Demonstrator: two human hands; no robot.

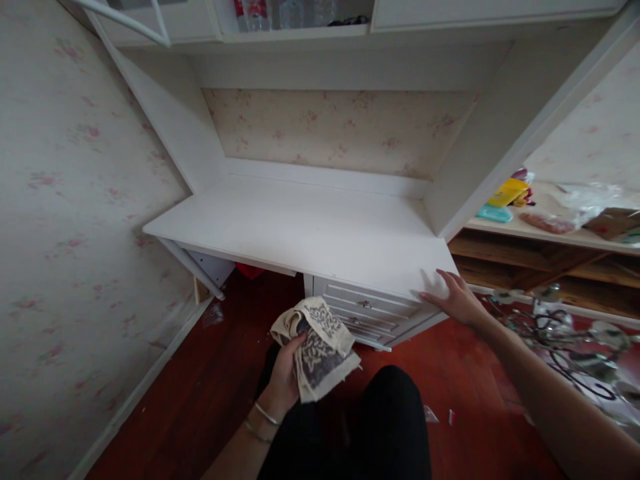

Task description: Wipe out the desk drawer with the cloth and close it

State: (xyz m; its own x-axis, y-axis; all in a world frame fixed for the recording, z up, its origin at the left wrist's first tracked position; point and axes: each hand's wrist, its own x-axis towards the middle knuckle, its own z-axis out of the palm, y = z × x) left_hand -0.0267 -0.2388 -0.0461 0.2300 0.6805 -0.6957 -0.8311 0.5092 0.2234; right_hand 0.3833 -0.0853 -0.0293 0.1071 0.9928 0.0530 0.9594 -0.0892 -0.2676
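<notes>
In my left hand (286, 373) is a folded cream cloth (320, 350) with a dark leafy pattern, its thumb pressed on top. The cloth hangs in front of the desk, above my knees. My right hand (453, 297) rests on the right front corner of the white desk (320, 220), fingers spread and touching the top. It holds nothing. Below the desktop is a drawer unit (373, 310) with small metal handles, partly covered by the cloth.
Above the desk, a shelf (300, 33) holds plastic bottles (291, 13). At right, a wooden shelf (550, 233) carries bags and a yellow item (507, 192). Tangled dark cables (565, 353) lie by the right wall. Flowered wallpaper (75, 200) covers the left wall. Small scraps dot the red floor (465, 400).
</notes>
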